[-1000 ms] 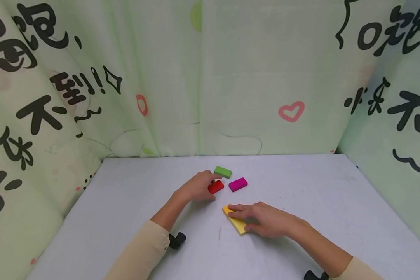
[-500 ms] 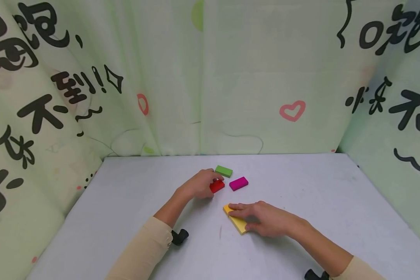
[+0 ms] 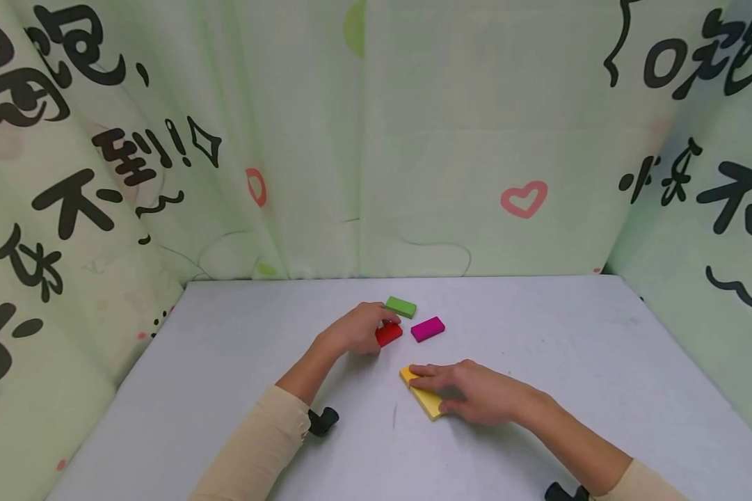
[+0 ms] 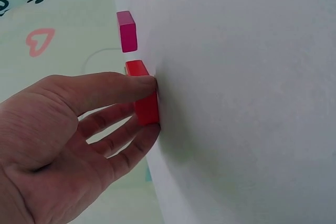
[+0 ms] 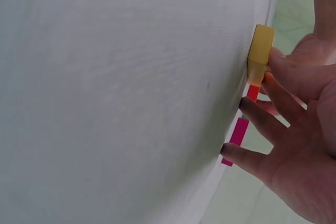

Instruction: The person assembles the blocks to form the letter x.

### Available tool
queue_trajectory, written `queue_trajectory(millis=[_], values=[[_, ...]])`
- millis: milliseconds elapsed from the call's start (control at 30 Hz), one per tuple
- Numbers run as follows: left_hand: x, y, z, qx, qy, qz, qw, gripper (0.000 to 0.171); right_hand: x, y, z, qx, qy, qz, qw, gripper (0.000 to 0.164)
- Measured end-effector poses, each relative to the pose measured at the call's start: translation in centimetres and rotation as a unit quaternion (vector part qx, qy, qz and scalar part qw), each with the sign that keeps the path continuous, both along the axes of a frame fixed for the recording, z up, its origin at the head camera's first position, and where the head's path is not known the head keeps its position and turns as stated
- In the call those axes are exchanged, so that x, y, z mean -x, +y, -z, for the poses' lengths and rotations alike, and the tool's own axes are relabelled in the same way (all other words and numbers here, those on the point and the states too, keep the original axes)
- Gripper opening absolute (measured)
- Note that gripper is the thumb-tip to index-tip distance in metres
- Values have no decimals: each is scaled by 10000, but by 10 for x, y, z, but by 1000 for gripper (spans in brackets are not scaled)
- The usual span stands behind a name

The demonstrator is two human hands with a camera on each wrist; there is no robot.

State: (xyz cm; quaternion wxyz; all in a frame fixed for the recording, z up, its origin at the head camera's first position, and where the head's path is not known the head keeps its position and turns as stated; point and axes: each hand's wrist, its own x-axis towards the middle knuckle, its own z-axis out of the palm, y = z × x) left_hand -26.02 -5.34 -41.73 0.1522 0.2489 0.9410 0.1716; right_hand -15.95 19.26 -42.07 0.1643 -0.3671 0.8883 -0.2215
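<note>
"How do your hands stand?"

"My left hand point(image 3: 360, 330) pinches the red block point(image 3: 389, 335) toward the white table's point(image 3: 538, 362) far side. My right hand point(image 3: 476, 393) touches what look like two yellow pieces point(image 3: 427, 403), end to end; whether it pinches them, I cannot tell."

"And progress?"

"The yellow pair seems placed, I judge; red, magenta block point(image 3: 428, 329) and green block point(image 3: 401, 307) remain apart from it."

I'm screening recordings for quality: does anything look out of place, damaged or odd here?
One minor thing: a faint, thin streak on the white tabletop, left of the right hand, stands out against the paler surface. Stain or scratch, I can't tell. The magenta block shows no visible damage.
</note>
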Motion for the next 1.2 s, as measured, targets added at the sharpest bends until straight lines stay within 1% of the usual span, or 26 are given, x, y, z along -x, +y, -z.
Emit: queue_trajectory(millis=[133,300,500,667,900,1200], values=[[0,1,-1,-1,-15,-1,10000,62,1,0,-1,22,-28,-6,10000,58],[0,-1,-2,-30,4,-35,10000,62,1,0,0,36,73,-8,10000,57],[-3,-2,-4,-100,14,75,9999,62,0,0,-1,44,86,17,10000,56],[-8,-4,-5,-73,-16,84,9999,63,1,-1,-1,64,56,43,10000,57],[-15,-8,-6,-156,-88,252,9995,61,1,0,-1,72,104,90,9999,58],[-25,-10,-7,-185,-128,297,9993,60,2,-1,0,121,79,107,9998,58]])
